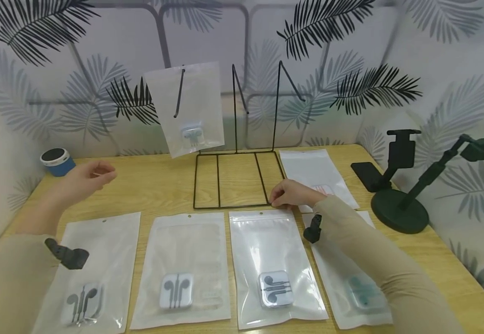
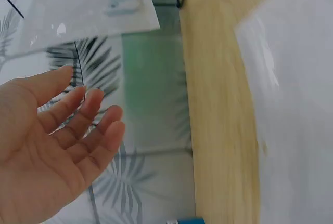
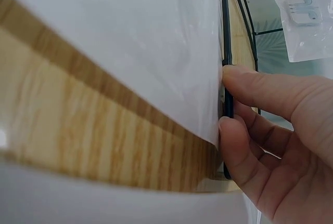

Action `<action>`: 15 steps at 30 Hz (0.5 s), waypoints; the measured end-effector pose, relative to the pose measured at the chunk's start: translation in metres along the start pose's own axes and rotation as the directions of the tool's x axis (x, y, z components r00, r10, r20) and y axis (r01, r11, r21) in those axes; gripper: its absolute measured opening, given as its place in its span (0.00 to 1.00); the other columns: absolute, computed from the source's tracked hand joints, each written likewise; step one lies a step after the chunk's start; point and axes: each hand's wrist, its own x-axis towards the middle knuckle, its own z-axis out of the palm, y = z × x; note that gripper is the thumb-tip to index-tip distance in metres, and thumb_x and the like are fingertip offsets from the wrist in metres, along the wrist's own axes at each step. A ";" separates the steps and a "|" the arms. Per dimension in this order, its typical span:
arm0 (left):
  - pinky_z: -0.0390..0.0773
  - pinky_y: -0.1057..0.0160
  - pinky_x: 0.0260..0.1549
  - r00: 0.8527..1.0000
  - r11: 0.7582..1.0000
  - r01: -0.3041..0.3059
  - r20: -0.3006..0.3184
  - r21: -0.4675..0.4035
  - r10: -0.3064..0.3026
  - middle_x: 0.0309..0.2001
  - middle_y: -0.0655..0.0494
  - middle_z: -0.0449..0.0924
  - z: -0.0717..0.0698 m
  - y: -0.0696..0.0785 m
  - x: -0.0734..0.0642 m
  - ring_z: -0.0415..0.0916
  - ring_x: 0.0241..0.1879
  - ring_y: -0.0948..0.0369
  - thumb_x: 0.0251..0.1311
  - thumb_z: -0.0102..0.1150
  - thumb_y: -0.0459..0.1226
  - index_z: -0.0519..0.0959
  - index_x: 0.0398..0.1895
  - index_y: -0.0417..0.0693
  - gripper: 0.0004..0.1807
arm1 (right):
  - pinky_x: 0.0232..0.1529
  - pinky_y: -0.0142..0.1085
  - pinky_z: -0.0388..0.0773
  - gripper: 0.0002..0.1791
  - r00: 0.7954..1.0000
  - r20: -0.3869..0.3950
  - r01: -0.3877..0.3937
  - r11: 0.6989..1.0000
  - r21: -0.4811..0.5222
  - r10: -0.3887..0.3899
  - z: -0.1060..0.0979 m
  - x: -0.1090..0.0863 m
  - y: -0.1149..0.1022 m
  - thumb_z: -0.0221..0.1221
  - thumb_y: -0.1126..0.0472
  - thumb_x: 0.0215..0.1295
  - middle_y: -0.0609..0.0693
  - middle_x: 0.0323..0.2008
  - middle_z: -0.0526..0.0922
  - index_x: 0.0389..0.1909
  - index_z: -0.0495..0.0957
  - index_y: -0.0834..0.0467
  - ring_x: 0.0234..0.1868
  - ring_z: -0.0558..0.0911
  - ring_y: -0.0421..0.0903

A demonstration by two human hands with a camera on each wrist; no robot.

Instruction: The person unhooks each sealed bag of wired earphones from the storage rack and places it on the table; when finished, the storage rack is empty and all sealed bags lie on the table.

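A black wire display rack [image 1: 248, 206] stands on the table, its base lying flat and its prongs rising at the back. At the base's front right corner my right hand [image 1: 294, 192] pinches the wire; the right wrist view shows the thumb and fingers [image 3: 239, 146] about the black rod. A white zip bag [image 1: 267, 246] with boxed earphones lies just in front of that corner. My left hand [image 1: 87, 178] hovers over the table's left side, holding nothing, its fingers loosely bent in the left wrist view. One earphone bag [image 1: 196, 97] hangs from the rack's left prong.
More bags of earphones lie along the front: far left [image 1: 108, 250], middle left [image 1: 189, 246] and right [image 1: 334, 264], partly under my right sleeve. Another bag [image 1: 308, 167] lies behind. A blue speaker [image 1: 58, 162], a phone [image 1: 366, 176] and a dark stand [image 1: 400, 211] flank the rack.
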 end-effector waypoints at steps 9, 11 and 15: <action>0.66 0.48 0.54 0.964 0.956 -0.038 -0.261 -0.292 -0.041 0.61 0.41 0.60 0.016 0.050 0.057 0.63 0.56 0.46 0.67 0.43 0.51 0.58 0.64 0.37 0.31 | 0.19 0.31 0.73 0.03 1.000 -0.005 -0.010 1.000 0.002 0.010 0.000 -0.001 -0.003 0.61 0.66 0.59 0.47 0.25 0.78 0.33 0.82 0.60 0.20 0.71 0.40; 0.66 0.52 0.55 0.951 0.924 -0.060 -0.302 -0.377 -0.061 0.62 0.42 0.59 0.019 0.059 0.068 0.61 0.58 0.48 0.67 0.43 0.49 0.57 0.64 0.37 0.30 | 0.19 0.31 0.73 0.03 1.000 -0.004 -0.011 1.000 0.006 0.011 0.000 -0.001 -0.004 0.61 0.66 0.58 0.47 0.25 0.78 0.33 0.82 0.61 0.19 0.70 0.40; 0.65 0.59 0.57 0.931 0.865 -0.086 -0.348 -0.494 -0.106 0.63 0.45 0.57 0.024 0.074 0.087 0.57 0.62 0.53 0.67 0.45 0.44 0.55 0.65 0.37 0.28 | 0.19 0.31 0.73 0.03 1.000 -0.007 -0.017 1.000 0.016 0.017 0.001 -0.002 -0.004 0.61 0.67 0.58 0.48 0.24 0.78 0.33 0.82 0.61 0.19 0.70 0.40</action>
